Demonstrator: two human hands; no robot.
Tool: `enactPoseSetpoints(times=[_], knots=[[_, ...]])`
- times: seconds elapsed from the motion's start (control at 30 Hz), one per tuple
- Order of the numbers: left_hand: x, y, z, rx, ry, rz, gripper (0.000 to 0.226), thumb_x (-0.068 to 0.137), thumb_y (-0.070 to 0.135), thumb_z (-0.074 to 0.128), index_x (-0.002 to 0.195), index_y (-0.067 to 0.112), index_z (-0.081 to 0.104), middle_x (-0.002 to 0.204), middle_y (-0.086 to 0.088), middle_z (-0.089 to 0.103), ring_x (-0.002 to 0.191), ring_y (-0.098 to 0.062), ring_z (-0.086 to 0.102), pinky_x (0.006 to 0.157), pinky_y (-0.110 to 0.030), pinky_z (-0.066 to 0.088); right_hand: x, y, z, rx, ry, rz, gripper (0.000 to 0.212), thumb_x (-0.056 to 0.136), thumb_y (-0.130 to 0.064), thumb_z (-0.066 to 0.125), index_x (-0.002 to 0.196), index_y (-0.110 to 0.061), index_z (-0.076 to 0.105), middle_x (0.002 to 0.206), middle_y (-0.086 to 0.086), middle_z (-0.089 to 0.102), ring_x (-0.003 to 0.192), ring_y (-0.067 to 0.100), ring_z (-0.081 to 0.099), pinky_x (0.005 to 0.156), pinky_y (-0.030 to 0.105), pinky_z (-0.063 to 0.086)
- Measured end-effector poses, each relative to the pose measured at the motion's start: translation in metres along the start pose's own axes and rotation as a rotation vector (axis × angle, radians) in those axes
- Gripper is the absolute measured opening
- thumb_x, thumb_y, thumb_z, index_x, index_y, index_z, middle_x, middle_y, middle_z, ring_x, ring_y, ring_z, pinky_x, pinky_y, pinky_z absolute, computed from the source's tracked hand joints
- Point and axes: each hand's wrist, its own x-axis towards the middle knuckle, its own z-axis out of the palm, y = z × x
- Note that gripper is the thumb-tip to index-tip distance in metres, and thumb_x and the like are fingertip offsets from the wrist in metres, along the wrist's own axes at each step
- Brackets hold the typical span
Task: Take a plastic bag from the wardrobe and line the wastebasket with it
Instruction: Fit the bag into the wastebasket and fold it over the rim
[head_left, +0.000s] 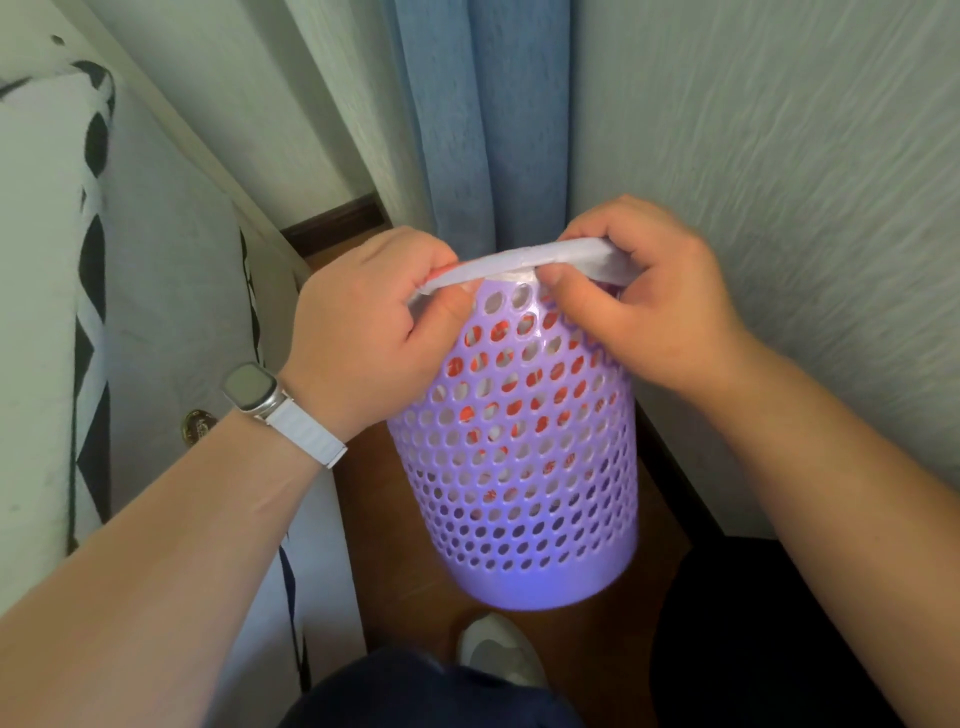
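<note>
- Folding the plastic bag (524, 262) over the wastebasket (519, 441) rim, your left hand (374, 322) and right hand (644, 306) pinch its edge, fingers (558, 280) closed.
- Next, pull it down evenly around the rim.

Pale textured walls (779, 130) w/ blue curtain (483, 119) in corner; brown wood floor (400, 545); white bedding (47, 270), black pattern, at left.

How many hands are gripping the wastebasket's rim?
2: left hand at the left of the lilac perforated plastic wastebasket rim, right hand at the right.
</note>
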Motion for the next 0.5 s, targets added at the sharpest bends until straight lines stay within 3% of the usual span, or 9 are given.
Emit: enactPoseSetpoints(times=[0.1,0.2,0.37,0.5], knots=[[-0.001,0.0,0.0,-0.055,0.006,-0.014,0.024,0.091,0.029,0.051,0.084,0.009,0.062,0.077,0.008,0.051,0.072,-0.008,0.047,0.064,-0.028,0.038,-0.001,-0.002,0.004,-0.043,0.052,-0.029,0.026,0.086,-0.031,0.064,0.081,-0.006,0.062,0.077,-0.002,0.052,0.073,0.013,0.048,0.068,0.031,0.039],[0.003,-0.001,-0.003,-0.054,-0.038,0.021,0.024,0.091,0.03,0.053,0.087,0.009,0.064,0.079,0.004,0.056,0.076,-0.014,0.052,0.068,-0.035,0.043,-0.003,-0.004,0.007,-0.065,0.092,-0.04,0.026,0.085,-0.03,0.064,0.077,-0.006,0.059,0.074,-0.001,0.05,0.07,0.016,0.047,0.066,0.037,0.039],[0.008,0.01,-0.007,0.058,-0.061,0.197,0.027,0.09,0.027,0.058,0.11,0.01,0.068,0.099,-0.006,0.069,0.091,-0.029,0.064,0.079,-0.047,0.048,-0.006,-0.013,0.014,-0.147,0.095,-0.087,0.025,0.086,-0.033,0.064,0.08,-0.008,0.061,0.075,-0.004,0.05,0.07,0.021,0.049,0.067,0.035,0.036],[0.008,0.012,-0.008,0.047,-0.076,0.204,0.024,0.095,0.02,0.051,0.109,0.014,0.07,0.083,-0.003,0.065,0.076,-0.027,0.061,0.07,-0.045,0.047,-0.01,-0.021,0.023,-0.134,0.099,-0.055,0.024,0.085,-0.034,0.064,0.081,-0.01,0.062,0.076,0.003,0.058,0.073,0.023,0.053,0.068,0.04,0.041]])
